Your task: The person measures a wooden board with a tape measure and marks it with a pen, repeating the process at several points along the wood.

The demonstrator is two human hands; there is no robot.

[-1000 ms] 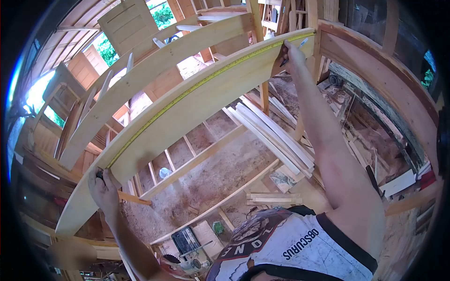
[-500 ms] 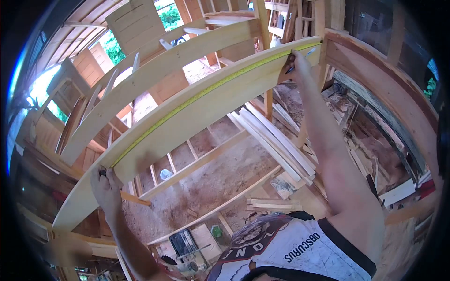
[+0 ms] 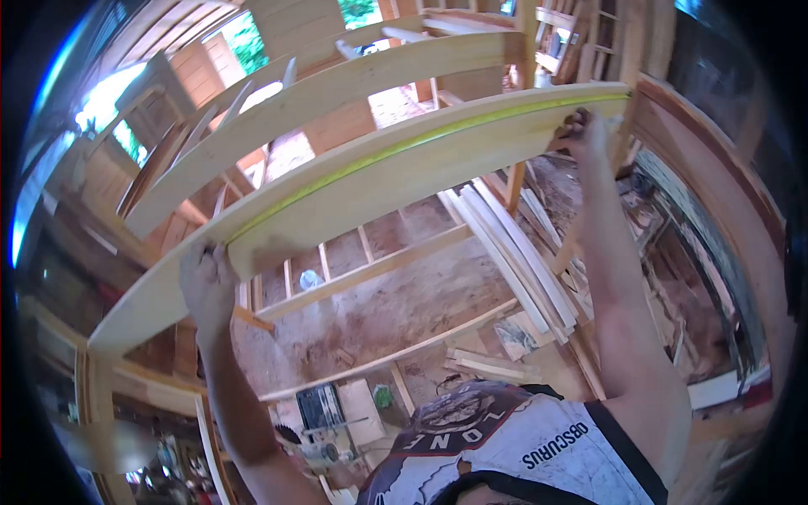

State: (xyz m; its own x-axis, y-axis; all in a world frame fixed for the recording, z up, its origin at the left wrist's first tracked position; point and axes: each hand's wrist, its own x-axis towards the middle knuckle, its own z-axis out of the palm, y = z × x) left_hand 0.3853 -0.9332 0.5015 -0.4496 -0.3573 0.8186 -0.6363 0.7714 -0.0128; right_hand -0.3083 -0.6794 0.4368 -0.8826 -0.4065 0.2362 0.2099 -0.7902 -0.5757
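A long pale board point(image 3: 370, 189) spans the upper middle of the head view, with a yellow tape measure point(image 3: 391, 150) stretched along its upper part. My left hand point(image 3: 206, 273), fingers closed, is at the tape's lower left end and pinches it against the board. Toward the board's right end is my right hand point(image 3: 582, 139), its fingers curled just below the tape. A small dark item shows between those fingers, too blurred to be sure of. The tape's far end reaches the board's right tip, beside an upright post.
Behind is another curved board point(image 3: 337, 88) with crosspieces. Below lie white strips point(image 3: 505, 261) on the dirt floor, wood offcuts point(image 3: 492, 366) and a circular saw point(image 3: 320, 450). A reddish-brown panel point(image 3: 703, 160) stands at the right.
My right hand has come off the tape to just below it, and the pen in it no longer shows clearly. The view has shifted; my left hand stays at the tape's lower end.
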